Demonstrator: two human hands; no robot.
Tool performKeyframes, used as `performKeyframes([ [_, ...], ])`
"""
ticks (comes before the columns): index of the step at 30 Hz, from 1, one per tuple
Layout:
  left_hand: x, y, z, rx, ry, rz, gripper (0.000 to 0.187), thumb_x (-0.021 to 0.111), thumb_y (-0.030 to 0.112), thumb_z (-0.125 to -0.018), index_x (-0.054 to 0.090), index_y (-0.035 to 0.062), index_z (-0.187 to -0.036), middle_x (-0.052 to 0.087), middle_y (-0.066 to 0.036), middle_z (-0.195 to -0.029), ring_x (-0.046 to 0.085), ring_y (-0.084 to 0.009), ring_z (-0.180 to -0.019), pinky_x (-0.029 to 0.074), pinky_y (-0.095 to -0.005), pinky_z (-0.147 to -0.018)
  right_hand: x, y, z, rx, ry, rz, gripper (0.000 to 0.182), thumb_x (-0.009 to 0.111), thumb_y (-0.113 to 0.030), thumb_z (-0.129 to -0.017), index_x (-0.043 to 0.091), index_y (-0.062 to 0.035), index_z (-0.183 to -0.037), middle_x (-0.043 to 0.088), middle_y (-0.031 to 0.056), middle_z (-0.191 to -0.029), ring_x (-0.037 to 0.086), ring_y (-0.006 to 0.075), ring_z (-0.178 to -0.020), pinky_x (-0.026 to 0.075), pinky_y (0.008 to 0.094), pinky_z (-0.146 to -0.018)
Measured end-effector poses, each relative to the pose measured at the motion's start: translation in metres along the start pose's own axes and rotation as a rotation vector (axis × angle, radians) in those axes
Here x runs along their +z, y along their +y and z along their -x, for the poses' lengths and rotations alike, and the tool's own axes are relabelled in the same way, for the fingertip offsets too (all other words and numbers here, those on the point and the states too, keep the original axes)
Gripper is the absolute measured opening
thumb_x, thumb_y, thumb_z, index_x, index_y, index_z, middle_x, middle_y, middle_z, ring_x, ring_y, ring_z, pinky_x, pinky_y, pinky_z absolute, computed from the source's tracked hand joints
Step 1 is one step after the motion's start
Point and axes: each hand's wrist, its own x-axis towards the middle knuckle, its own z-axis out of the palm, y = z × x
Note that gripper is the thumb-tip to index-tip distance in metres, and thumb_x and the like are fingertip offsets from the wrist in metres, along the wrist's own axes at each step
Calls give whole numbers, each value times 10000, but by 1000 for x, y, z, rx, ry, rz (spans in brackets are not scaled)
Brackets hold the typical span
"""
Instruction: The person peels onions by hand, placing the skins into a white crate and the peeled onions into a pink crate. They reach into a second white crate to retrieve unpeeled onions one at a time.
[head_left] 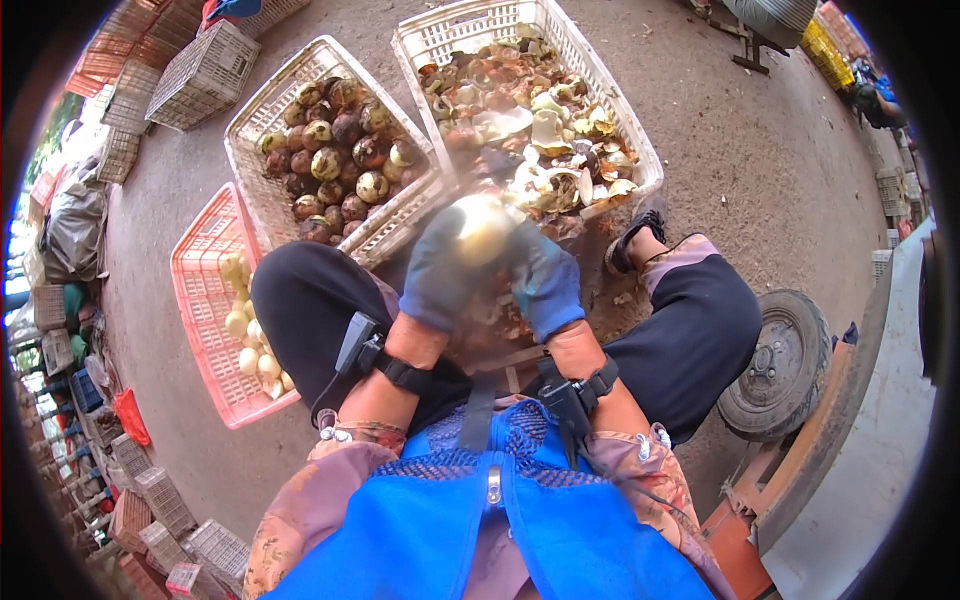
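A pale, round, peeled fruit or vegetable [483, 228] is up between my gloved hands, smeared by motion. My left hand [436, 268], in a blue-grey glove, is wrapped around its left side. On the other side, my right hand [548, 275], in a blue glove, is closed close against it; I cannot tell what lies in its fingers. Just beyond my hands stands a white crate [408, 50] of curled peels [550, 130]. To its left, another white crate [240, 165] holds several brown-and-green round unpeeled pieces [345, 150]. Pale peeled pieces [250, 325] lie in a pink crate [195, 300] by my left knee.
A wheel with a tyre [775, 365] lies at the right beside a metal panel [850, 450]. Stacked plastic crates [205, 75] stand at the upper left, with more crates [165, 500] along the left edge. Concrete floor [770, 190] stretches to the right.
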Motion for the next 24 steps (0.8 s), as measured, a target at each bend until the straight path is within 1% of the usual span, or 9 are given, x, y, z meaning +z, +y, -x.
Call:
performKeyframes([
  [3,5,2,1,15,-82,-14,421,483,287,-990,561,-30,-1256,647,-113,-1161,647,-208,-988,543,-336,-859,3,1,-3,77,-16,-63,562,667,-108,-827,517,-130,-1368,682,156,-982,671,328,-819,529,401,-710],
  [5,6,-2,2,51,-40,-55,428,485,287,-988,557,-37,-1259,645,-118,-1163,646,-207,-987,543,-327,-850,10,14,-10,125,-24,-435,550,644,-151,-907,466,-81,-1423,700,68,-1056,639,149,-836,520,318,-743],
  [9,25,9,7,110,-134,-254,448,493,285,-980,549,-53,-1269,644,-118,-1151,639,-192,-984,541,-288,-830,6,8,-14,217,79,-853,230,559,-57,-878,648,-61,-1091,658,179,-1106,638,341,-1013,529,405,-856],
  [11,13,15,2,110,-207,-257,437,510,261,-965,553,-51,-1268,645,-110,-1141,632,-179,-979,534,-272,-825,-2,17,-12,-65,-45,-492,261,597,-59,-852,646,-56,-1109,651,162,-1149,625,313,-1067,529,376,-886],
  [13,1,13,-3,102,-279,-260,428,528,237,-950,557,-49,-1268,647,-101,-1132,625,-167,-974,528,-256,-820,-6,15,-13,-79,-75,-481,259,600,-57,-845,650,-67,-1099,663,155,-1112,641,317,-1023,537,369,-856],
  [15,-6,11,-4,258,-81,-766,489,671,158,-812,556,-7,-1257,643,-85,-1101,624,-193,-969,528,-319,-856,-15,10,-16,-90,-101,-473,257,603,-56,-837,655,-78,-1088,676,149,-1075,656,320,-979,545,361,-825],
  [18,-10,13,-2,142,-85,-614,540,665,139,-786,535,-22,-1285,638,-97,-1101,619,-181,-985,528,-317,-860,-28,1,-20,-19,-340,-317,250,591,-52,-864,660,-88,-1101,691,100,-954,668,275,-820,545,345,-730],
  [22,-15,14,-2,157,-119,-617,538,663,146,-788,537,-24,-1282,637,-96,-1111,622,-180,-987,525,-312,-873,-23,5,-16,358,-348,-886,289,557,-99,-902,633,-71,-1179,666,69,-845,601,171,-684,509,317,-632],
  [24,-24,13,-3,348,-193,-1088,531,654,154,-796,539,-27,-1282,637,-96,-1123,625,-179,-982,528,-314,-872,-15,7,-14,477,-383,-967,323,556,-131,-908,612,-58,-1217,656,72,-831,580,145,-676,499,308,-622],
])
